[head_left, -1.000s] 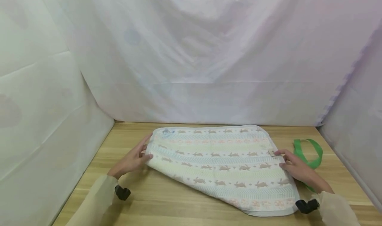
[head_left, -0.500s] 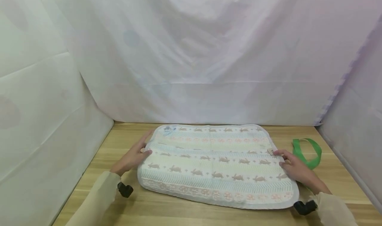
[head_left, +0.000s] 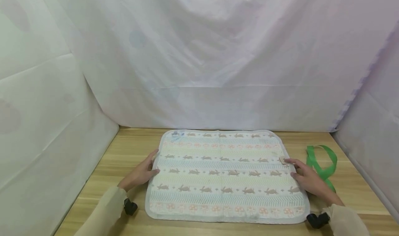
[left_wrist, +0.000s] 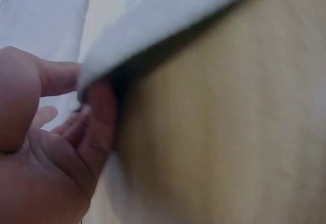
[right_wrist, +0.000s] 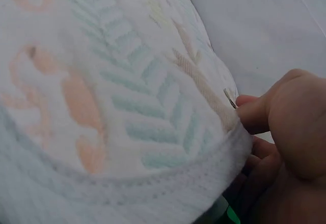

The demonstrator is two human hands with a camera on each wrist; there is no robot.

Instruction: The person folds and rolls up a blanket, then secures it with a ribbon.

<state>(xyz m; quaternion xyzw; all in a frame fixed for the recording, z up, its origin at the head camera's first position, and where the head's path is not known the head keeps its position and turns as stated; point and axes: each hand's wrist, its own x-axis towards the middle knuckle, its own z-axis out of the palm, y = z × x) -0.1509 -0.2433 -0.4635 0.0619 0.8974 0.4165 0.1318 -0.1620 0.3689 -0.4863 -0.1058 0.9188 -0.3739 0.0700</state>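
A quilted cloth pad with rows of brown rabbits, pink motifs and pale herringbone stripes lies spread out on the wooden table. At its left edge my left hand pinches the border. In the left wrist view, the thumb is over that border and fingers are beneath it, with the edge raised off the wood. My right hand pinches the opposite edge beside a small beige label. The right wrist view has its thumb on top of the pad's rim, the other fingers partly hidden underneath.
A looped green strap lies on the table to the right, partly behind my right hand. White cloth sheets hang at the back and on both sides. Bare wooden tabletop shows left of the pad.
The pad's near left part, earlier folded under along a slanting line, has swung out toward me and now lies spread. Both hands have kept their grip, the left dipping slightly.
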